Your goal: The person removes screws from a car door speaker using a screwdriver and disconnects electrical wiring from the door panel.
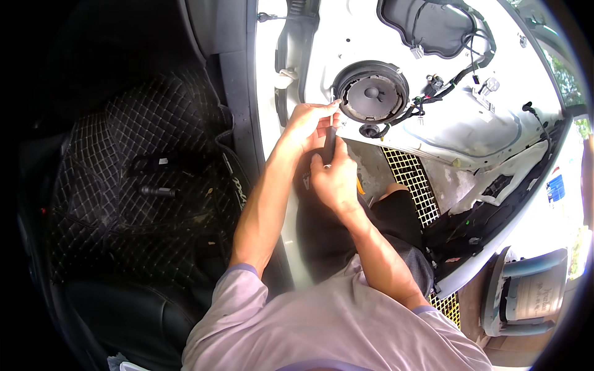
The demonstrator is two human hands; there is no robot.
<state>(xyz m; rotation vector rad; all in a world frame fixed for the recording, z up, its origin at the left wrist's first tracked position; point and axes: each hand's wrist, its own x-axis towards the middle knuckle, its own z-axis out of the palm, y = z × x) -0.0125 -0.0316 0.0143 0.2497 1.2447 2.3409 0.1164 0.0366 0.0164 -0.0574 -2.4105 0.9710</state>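
Gripping a dark tool (330,145), the right hand (335,178) sits below a round speaker (373,96), grey-coned and black-rimmed, in the white door (340,28); the left hand (309,128) is beside its rim, grasping what, I cannot tell.

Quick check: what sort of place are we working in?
Probably a car workshop or garage bay: a white car door with its inner metal exposed, a round speaker set in it, and yellow grating on the floor.
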